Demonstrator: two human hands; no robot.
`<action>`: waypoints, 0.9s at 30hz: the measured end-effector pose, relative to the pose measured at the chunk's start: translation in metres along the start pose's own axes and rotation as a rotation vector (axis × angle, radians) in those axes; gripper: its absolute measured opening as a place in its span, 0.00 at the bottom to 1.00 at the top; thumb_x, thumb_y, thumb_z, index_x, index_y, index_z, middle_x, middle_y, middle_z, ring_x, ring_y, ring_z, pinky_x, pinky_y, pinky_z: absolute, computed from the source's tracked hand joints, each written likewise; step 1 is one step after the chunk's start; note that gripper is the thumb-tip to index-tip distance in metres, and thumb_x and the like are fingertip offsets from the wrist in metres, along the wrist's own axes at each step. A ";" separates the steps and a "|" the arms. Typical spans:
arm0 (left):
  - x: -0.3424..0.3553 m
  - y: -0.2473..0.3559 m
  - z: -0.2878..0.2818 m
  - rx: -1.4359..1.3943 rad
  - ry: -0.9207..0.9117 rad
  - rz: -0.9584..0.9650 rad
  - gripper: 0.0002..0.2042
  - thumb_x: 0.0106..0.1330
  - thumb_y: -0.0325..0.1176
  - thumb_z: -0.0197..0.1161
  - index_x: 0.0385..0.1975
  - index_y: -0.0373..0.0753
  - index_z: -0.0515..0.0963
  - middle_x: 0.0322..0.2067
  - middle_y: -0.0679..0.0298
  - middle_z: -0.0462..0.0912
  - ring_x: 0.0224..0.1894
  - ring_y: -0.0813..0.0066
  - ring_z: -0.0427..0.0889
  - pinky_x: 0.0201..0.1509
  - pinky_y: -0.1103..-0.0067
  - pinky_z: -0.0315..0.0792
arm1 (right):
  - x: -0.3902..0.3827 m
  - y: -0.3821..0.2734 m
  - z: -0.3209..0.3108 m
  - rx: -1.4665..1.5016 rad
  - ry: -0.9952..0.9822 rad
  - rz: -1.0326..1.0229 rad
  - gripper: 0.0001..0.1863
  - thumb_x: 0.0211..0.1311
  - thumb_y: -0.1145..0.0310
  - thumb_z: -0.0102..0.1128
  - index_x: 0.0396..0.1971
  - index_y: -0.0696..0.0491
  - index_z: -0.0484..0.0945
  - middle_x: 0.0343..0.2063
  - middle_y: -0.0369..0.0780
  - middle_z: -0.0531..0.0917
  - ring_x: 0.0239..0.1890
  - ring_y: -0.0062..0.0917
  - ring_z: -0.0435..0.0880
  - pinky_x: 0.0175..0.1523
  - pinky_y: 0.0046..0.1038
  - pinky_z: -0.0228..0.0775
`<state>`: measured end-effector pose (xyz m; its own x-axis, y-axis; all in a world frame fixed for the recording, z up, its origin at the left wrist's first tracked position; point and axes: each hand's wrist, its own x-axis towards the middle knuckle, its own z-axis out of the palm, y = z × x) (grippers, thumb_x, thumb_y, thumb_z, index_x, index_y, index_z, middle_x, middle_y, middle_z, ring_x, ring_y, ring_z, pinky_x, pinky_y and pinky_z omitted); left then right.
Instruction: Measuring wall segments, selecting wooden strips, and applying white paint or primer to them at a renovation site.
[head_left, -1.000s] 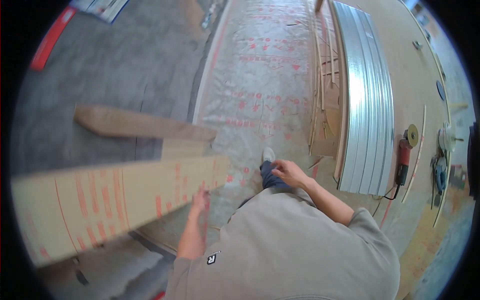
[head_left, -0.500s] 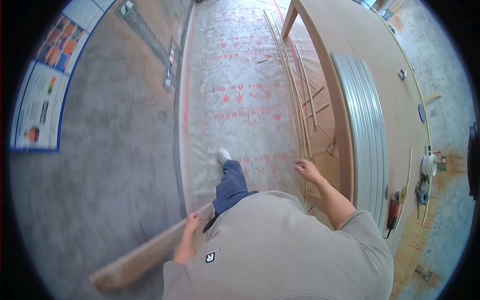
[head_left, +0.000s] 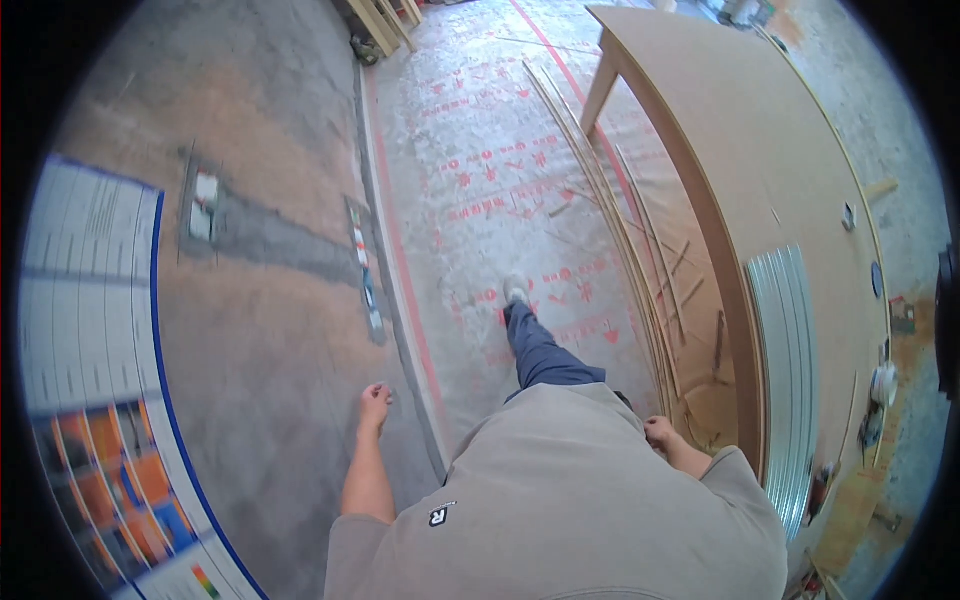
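Note:
My left hand (head_left: 375, 405) is out to the side by the grey wall, its fingers curled together. A tiny pale glint shows at its fingertips, too small to name. My right hand (head_left: 660, 433) hangs close to my body with loosely curled fingers and nothing visible in them. Nearest to it are long thin wood strips (head_left: 625, 235) on the floor and the wooden worktable (head_left: 690, 130) on my right. A stack of ribbed silver metal profiles (head_left: 785, 380) lies along that table's near edge. One foot in a light shoe (head_left: 516, 290) is stepping ahead.
Printed protective sheeting (head_left: 500, 200) covers the floor ahead. The wall on my left has recessed boxes (head_left: 203, 205) and a blue-edged poster (head_left: 95, 300). Further timber (head_left: 375, 25) stands at the far end. A white tape roll (head_left: 884, 384) and a power tool (head_left: 822, 485) lie on the table's right side.
I have walked forward along the passage, and the wall boxes and table now appear nearer. My left hand has swung forward, my right hand back toward my body.

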<state>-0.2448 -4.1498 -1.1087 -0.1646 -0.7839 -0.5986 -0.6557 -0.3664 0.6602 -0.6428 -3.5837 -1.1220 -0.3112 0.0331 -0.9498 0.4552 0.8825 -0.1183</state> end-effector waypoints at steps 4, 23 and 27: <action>0.082 0.089 0.026 0.056 -0.080 -0.106 0.13 0.68 0.34 0.59 0.46 0.32 0.78 0.30 0.62 0.82 0.28 0.76 0.79 0.33 0.79 0.73 | 0.133 -0.137 -0.006 -0.045 0.028 -0.266 0.12 0.61 0.62 0.62 0.37 0.56 0.82 0.23 0.39 0.82 0.17 0.23 0.76 0.21 0.28 0.69; 0.663 0.539 0.065 0.058 -0.227 -0.206 0.05 0.63 0.34 0.60 0.29 0.41 0.80 0.21 0.67 0.78 0.19 0.78 0.76 0.17 0.76 0.65 | 0.272 -0.896 -0.150 -0.093 0.382 -0.688 0.11 0.63 0.65 0.60 0.32 0.59 0.79 0.23 0.39 0.81 0.21 0.24 0.78 0.26 0.28 0.70; 0.780 0.797 0.046 0.013 -0.209 0.034 0.14 0.68 0.36 0.57 0.51 0.42 0.74 0.36 0.65 0.83 0.32 0.75 0.81 0.31 0.75 0.71 | 0.189 -0.951 -0.131 0.310 0.170 -0.203 0.10 0.63 0.68 0.56 0.40 0.58 0.75 0.19 0.42 0.78 0.15 0.29 0.78 0.16 0.31 0.66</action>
<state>-0.9296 -5.0303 -1.0709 -0.3352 -0.6743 -0.6580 -0.6566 -0.3336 0.6764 -1.2437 -4.3558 -1.1512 -0.5422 -0.0268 -0.8398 0.5920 0.6970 -0.4046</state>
